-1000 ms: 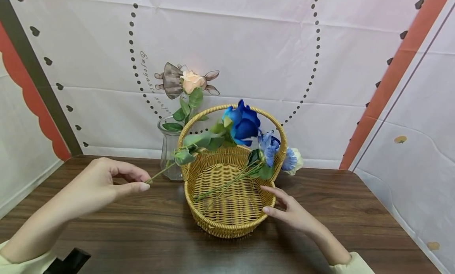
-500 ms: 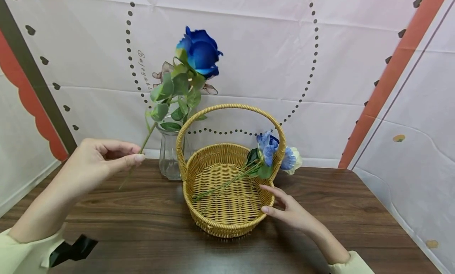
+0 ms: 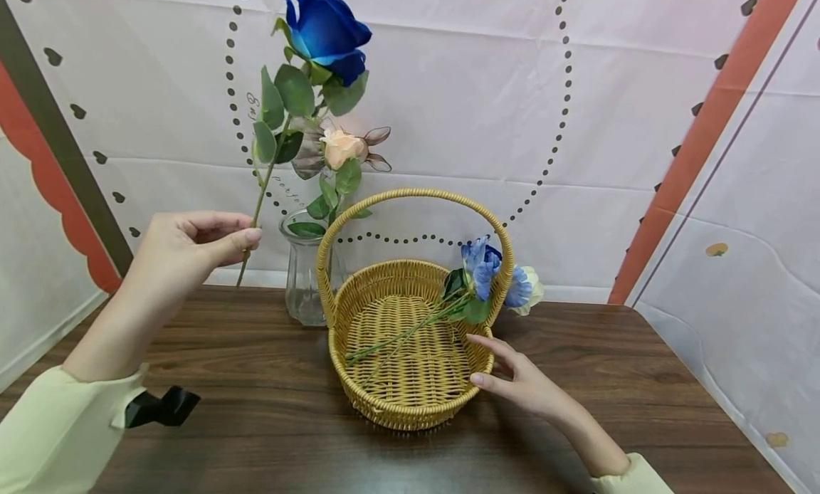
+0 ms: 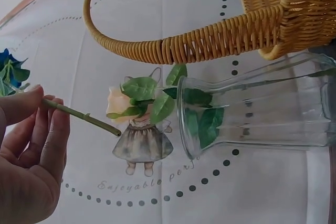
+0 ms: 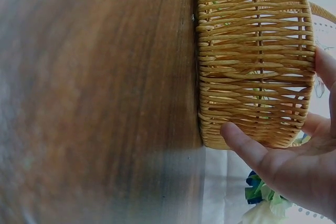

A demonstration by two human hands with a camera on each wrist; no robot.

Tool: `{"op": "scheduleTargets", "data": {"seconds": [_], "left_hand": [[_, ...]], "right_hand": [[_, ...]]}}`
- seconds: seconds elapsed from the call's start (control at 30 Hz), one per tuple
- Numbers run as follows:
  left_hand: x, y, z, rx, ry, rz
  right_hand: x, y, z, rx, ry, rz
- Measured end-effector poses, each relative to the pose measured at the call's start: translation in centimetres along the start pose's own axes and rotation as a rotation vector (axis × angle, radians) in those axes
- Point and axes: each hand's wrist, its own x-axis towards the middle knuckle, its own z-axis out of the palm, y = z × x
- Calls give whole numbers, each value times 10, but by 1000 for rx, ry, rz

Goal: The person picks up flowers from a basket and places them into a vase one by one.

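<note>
A blue rose (image 3: 324,35) with green leaves stands nearly upright in my left hand (image 3: 192,248), its stem pinched between thumb and fingers. In the left wrist view, the cut end of the stem (image 4: 94,121) points toward a clear glass vase (image 4: 257,106) and stays apart from it. The vase holds a peach rose (image 3: 342,149). My right hand (image 3: 528,380) rests at the right rim of a round wicker basket (image 3: 416,408). One fingertip reaches over the rim. In the right wrist view, another finger (image 5: 247,142) lies against the outer wall.
Light blue flowers (image 3: 483,266) and a white flower (image 3: 530,292) lean over the basket's right side, their stems inside. The basket's tall handle (image 3: 416,193) arches up beside the vase. A dark wooden table (image 3: 256,408) meets a printed white cloth (image 3: 448,88) behind.
My left hand has risen, and the blue rose has swung from leaning across the basket to upright at the upper left. My right hand stays on the basket.
</note>
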Motion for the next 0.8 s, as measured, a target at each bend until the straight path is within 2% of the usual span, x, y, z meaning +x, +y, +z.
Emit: {"op": "scheduleTargets", "data": {"seconds": [0.07, 0.2, 0.47, 0.53, 0.8], "left_hand": [[5, 1, 3, -25, 15, 4], [16, 3, 6, -134, 40, 50], [40, 5, 19, -425, 118, 163], [45, 5, 22, -485, 128, 169], [65, 4, 36, -546, 198, 120]], "right_hand": [[0, 0, 0, 0, -1, 1], [0, 0, 0, -2, -6, -1], [-1, 0, -1, -14, 5, 8], [-1, 0, 0, -14, 5, 8], [0, 3, 0, -22, 2, -2]]}}
